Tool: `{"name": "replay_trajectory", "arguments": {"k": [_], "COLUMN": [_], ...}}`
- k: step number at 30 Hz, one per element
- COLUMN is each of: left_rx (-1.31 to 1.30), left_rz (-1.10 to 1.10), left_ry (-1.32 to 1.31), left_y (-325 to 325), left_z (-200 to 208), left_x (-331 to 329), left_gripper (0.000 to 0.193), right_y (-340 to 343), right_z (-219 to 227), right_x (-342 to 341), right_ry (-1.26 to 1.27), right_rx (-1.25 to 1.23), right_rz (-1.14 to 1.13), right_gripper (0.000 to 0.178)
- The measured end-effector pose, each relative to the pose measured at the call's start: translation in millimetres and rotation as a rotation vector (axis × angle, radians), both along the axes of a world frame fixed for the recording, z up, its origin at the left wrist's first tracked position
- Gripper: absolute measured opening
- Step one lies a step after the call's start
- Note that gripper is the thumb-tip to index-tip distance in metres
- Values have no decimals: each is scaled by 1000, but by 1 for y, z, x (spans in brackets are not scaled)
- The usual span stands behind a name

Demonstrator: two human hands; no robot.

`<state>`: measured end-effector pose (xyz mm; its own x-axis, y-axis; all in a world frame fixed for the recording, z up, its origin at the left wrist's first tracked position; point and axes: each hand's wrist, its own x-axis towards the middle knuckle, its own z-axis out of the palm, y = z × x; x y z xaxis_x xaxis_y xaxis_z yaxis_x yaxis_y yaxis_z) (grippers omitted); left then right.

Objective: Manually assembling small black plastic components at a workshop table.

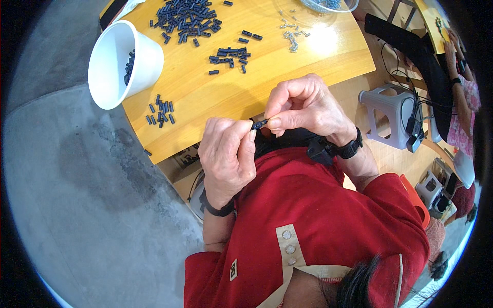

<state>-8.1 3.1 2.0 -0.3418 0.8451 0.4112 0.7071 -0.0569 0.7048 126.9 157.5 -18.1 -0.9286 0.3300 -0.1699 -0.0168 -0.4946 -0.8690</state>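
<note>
My left hand (226,156) pinches one end of a small black plastic piece (259,124), just off the table's near edge. The fingertips of my right hand (310,108) are closed on its other end. The fingers partly cover this short, dark cylinder-like part. Similar black pieces lie on the table in a large heap (187,21) at the back, a smaller cluster (229,55) in the middle and a group (162,113) near the left edge. Tiny silvery parts (294,41) are scattered at the back right, too small to name.
A white plastic tub (150,57), tilted at the left edge of the yellow wooden table (210,95), contains more black pieces. A clear bowl (336,9) holds silvery parts at the back right. A light plastic stool (382,110), cables and a co-worker's pink sleeve (465,128) show at right.
</note>
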Motion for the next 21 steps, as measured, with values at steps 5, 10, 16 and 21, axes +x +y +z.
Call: {"name": "replay_trajectory", "arguments": {"k": [5,10,16,21], "left_rx": [-36,-51,-11,-5], "left_rz": [11,48,38,48], "left_ry": [-79,-85,-62,-22], "left_y": [-1,0,0,-2], "left_z": [-3,-4,-6,-4], "left_x": [6,7,7,9], "left_gripper": [19,11,18,19], "right_y": [-6,-11,-8,-11], "right_z": [-8,-17,-20,-30], "right_x": [-1,-2,-1,-1], "right_ry": [39,95,83,129], "right_rx": [-106,-128,-193,-231], "right_rz": [29,-32,14,9], "right_gripper": [10,9,7,9]}}
